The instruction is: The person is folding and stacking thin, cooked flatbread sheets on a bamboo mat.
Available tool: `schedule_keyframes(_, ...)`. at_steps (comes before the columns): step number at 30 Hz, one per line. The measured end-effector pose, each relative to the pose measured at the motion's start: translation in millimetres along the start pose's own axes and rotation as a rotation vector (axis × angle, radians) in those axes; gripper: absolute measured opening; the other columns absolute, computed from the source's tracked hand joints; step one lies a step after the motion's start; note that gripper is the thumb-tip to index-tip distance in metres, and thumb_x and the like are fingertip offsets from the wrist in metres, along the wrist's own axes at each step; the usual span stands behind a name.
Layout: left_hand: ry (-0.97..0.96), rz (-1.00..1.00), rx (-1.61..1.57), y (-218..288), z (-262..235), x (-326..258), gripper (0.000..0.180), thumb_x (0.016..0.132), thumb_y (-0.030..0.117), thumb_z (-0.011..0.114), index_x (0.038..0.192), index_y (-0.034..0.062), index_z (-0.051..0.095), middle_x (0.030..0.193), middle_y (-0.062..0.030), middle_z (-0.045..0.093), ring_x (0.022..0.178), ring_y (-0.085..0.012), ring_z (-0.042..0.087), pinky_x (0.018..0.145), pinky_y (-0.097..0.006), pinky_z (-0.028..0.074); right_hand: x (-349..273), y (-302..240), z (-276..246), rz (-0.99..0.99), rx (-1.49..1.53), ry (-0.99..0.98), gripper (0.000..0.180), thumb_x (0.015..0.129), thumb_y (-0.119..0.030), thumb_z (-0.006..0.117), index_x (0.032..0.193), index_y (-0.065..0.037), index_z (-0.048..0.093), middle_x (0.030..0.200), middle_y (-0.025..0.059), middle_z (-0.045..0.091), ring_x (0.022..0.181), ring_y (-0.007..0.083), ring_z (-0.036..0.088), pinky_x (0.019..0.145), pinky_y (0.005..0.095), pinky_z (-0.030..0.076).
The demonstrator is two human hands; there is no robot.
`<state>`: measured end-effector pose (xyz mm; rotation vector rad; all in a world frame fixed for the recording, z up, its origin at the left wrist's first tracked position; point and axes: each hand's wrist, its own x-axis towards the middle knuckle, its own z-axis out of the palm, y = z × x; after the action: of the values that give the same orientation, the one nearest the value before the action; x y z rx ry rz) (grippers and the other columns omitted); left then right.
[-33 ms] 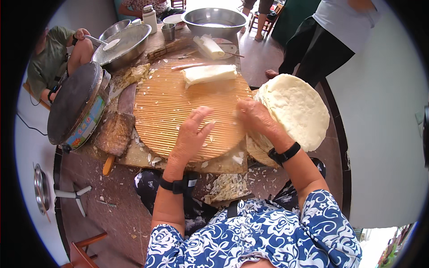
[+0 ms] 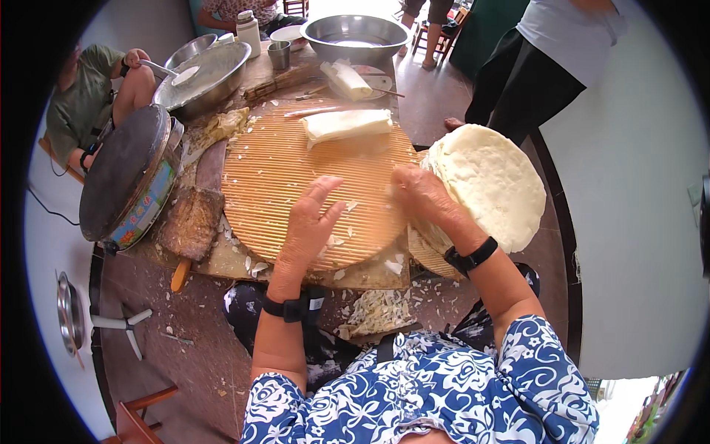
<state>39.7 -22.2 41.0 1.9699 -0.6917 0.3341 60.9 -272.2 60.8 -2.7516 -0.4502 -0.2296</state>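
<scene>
Low wooden table (image 2: 370, 275), littered with pale scraps, beneath both hands. Round ribbed mat (image 2: 296, 185) of thin slats, under the left fingers and just left of the right fingers. Stack of thin white round flatbreads (image 2: 492, 181), immediately right of the right fingers, resting at the mat's right edge. Dark round griddle (image 2: 122, 170), well to the left of the left fingers. Steel basins (image 2: 214, 70), far beyond the fingers at the table's far end. Folded white sheet (image 2: 347, 124), beyond both hands on the mat's far part. Left hand (image 2: 310, 222), flat on the mat, fingers spread open, gripping nothing. Right hand (image 2: 421, 196), fingers curled toward the stack's near edge; whether pinching a sheet or only touching, cannot tell. Judged best practice for lifting one sheet: loosen only the top layer at its rim, peel slowly and evenly, steady the mat with the flat left palm, avoid tearing the brittle edge.
</scene>
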Motion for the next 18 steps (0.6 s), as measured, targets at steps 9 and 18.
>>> schedule_keyframes(9,0.279,-0.286,-0.115,-7,-21,-2,0.029,0.089,0.006,0.063,0.118,0.001,0.062,0.117,-0.013,0.065,0.111,-0.0223,0.061,0.095,-0.031,0.048,-19,-68,-81,-0.232,0.641,0.145,0.007,0.086,-0.005,0.062,0.092,-0.003,0.061,0.083,0.0123,0.063,0.075,0.0245,0.063,0.067,0.0331,0.051)
schedule_keyframes(18,0.285,-0.301,-0.191,-17,-22,-8,0.029,0.09,0.005,0.062,0.118,-0.0027,0.061,0.119,-0.0143,0.064,0.113,-0.0226,0.06,0.098,-0.03,0.046,-56,-187,-141,-1.277,1.631,0.214,0.007,0.081,0.003,0.071,0.084,0.005,0.065,0.085,0.0185,0.058,0.063,0.021,0.054,0.051,0.0292,0.047)
